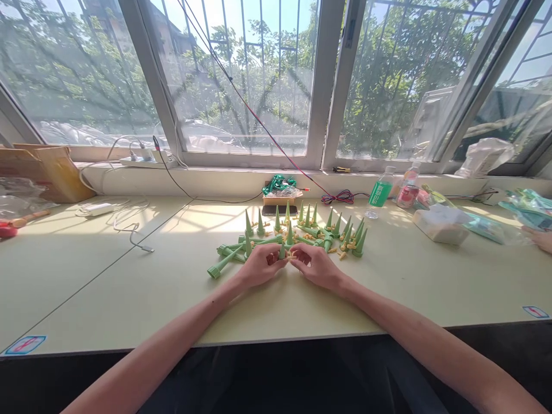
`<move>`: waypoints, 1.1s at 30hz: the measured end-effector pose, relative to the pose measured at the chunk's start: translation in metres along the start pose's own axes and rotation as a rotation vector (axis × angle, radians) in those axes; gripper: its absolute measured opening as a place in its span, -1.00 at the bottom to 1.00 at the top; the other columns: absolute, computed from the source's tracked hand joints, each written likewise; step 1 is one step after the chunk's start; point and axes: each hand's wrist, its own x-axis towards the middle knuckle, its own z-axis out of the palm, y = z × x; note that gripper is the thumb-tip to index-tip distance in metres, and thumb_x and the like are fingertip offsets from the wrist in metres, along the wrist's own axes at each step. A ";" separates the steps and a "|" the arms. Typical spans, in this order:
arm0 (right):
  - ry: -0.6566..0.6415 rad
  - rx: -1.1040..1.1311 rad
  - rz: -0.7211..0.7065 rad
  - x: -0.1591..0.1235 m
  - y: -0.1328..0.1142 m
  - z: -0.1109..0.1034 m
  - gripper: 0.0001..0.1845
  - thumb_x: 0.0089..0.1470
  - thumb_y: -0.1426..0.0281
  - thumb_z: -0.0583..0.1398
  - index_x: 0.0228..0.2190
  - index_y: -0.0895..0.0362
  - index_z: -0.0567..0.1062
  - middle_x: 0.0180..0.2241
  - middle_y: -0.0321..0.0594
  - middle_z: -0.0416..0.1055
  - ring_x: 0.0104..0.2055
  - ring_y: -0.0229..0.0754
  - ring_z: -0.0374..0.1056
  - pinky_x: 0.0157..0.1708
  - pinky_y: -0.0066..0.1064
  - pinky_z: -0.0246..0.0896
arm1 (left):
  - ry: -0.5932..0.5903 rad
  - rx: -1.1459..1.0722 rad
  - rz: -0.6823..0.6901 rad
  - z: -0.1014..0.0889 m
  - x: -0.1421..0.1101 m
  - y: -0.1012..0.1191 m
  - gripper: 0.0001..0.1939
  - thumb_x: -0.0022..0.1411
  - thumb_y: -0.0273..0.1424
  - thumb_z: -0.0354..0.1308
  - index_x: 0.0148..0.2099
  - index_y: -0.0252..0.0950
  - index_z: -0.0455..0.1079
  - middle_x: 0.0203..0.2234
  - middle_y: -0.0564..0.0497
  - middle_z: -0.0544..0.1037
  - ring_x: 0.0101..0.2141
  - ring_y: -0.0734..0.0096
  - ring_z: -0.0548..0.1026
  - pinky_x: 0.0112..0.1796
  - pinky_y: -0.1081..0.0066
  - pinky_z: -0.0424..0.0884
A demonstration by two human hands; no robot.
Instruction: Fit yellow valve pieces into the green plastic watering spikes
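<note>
My left hand (264, 267) is closed round a green watering spike (282, 251), its pointed tip upward. Close against it, the fingers of my right hand (318, 268) pinch a small yellow valve (291, 256) at the spike's side. Whether the two parts are joined is too small to tell. Just beyond my hands, several green spikes (248, 223) stand upright on the table. Others lie on their sides, among them a long one (224, 262) left of my left hand. Loose yellow valves (342, 255) are scattered between them.
Behind the spikes are a dark phone (279, 211) and a small box (280, 200) with green cord (280, 184). A bottle (380, 192), a can (407, 196) and a tissue pack (440, 224) stand right. Another person's hand (540, 238) shows at the edge. Cables (133, 230) lie left.
</note>
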 end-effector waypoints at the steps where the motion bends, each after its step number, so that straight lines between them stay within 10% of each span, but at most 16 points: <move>1: -0.003 -0.013 -0.002 0.000 0.000 0.000 -0.81 0.11 0.39 0.23 -0.19 0.16 0.48 -0.41 -0.21 0.46 -0.47 -0.25 0.30 -0.41 -0.39 0.27 | 0.000 -0.010 -0.010 0.000 0.000 0.000 -0.82 0.24 -0.38 0.15 -0.39 -0.36 0.42 -0.61 0.12 0.27 -0.58 0.56 0.16 -0.56 0.51 0.10; 21: -0.060 -0.108 -0.071 0.000 0.010 0.003 -0.72 0.23 0.47 0.06 -0.53 0.15 0.34 -0.55 -0.31 0.28 -0.48 -0.27 0.14 -0.42 -0.44 0.05 | 0.017 0.016 0.128 0.002 -0.002 -0.001 -0.72 0.27 -0.25 0.18 -0.40 -0.35 0.42 -0.60 0.12 0.24 -0.59 0.57 0.16 -0.54 0.51 0.13; 33: -0.040 -0.107 -0.011 0.003 0.006 0.001 -0.64 0.30 0.32 0.02 -0.54 0.14 0.29 -0.55 -0.31 0.26 -0.49 -0.27 0.13 -0.44 -0.43 0.00 | 0.048 -0.103 -0.018 0.003 -0.001 -0.005 -0.82 0.25 -0.31 0.22 -0.26 -0.34 0.51 -0.61 0.14 0.27 -0.60 0.59 0.08 -0.58 0.52 0.05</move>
